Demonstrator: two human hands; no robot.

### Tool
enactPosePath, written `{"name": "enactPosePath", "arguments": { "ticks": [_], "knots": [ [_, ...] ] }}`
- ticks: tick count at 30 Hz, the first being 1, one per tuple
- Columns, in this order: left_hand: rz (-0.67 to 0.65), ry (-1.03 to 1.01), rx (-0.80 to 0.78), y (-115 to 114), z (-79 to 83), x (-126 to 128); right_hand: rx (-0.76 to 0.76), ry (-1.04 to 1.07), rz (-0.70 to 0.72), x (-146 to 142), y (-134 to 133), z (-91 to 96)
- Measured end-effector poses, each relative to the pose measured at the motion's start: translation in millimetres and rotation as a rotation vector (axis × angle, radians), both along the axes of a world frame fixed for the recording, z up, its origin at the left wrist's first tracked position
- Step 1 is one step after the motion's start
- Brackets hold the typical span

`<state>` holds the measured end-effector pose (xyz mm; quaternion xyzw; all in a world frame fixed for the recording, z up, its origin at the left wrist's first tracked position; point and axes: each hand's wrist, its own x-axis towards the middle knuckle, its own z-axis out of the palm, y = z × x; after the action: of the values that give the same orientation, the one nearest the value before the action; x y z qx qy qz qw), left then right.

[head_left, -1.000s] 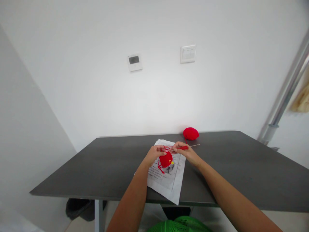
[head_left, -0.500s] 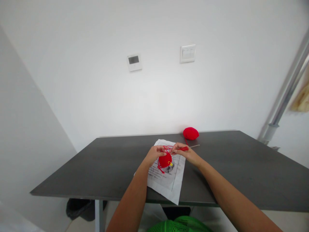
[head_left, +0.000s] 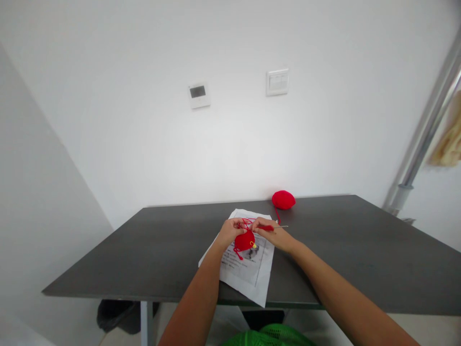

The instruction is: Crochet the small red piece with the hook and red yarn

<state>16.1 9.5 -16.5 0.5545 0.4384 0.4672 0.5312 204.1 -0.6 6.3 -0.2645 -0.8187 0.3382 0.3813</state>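
Over the printed sheet (head_left: pixel 248 274), our left hand (head_left: pixel 230 231) pinches the red crochet piece (head_left: pixel 245 240) while our right hand (head_left: pixel 268 231) clamps the crochet hook (head_left: pixel 272 227).

- A plain indoor room, home or small office; which of the two cannot be told.
- Bare white walls meet in a corner at the left, with a small white wall thermostat with a dark screen (head_left: pixel 199 95) and a white plastic light switch plate (head_left: pixel 277 82) mounted on the far one.
- A dark grey flat-topped table (head_left: pixel 360 245) stands against that wall on a pale metal leg (head_left: pixel 144 323).
- A black waste bin (head_left: pixel 117 315) sits on the floor under the table's left end.
- A silver metal pole (head_left: pixel 425 129) rises at the right, beside a bit of cream cloth (head_left: pixel 448 144).
- A red ball of yarn (head_left: pixel 283 199) and a white printed paper sheet (head_left: pixel 248 269) on the table suggest handicraft done at a desk.
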Motion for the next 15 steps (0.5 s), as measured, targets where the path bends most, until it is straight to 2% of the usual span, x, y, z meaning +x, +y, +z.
{"name": "enactPosePath", "arguments": {
  "ticks": [8, 12, 15],
  "knots": [
    [0.060, 0.058, 0.055, -1.9, 4.4, 1.9, 0.234, -0.077, -0.003, -8.2, -3.0, -7.0],
    [0.042, 0.030, 0.084, -4.0, 6.7, 6.0, 0.368, -0.094, -0.001, -12.6, -2.7, -10.2],
    [0.038, -0.026, 0.115, -3.8, 6.9, 7.9, 0.400, -0.053, -0.028, -13.4, -1.8, -11.4]
  ]
}}
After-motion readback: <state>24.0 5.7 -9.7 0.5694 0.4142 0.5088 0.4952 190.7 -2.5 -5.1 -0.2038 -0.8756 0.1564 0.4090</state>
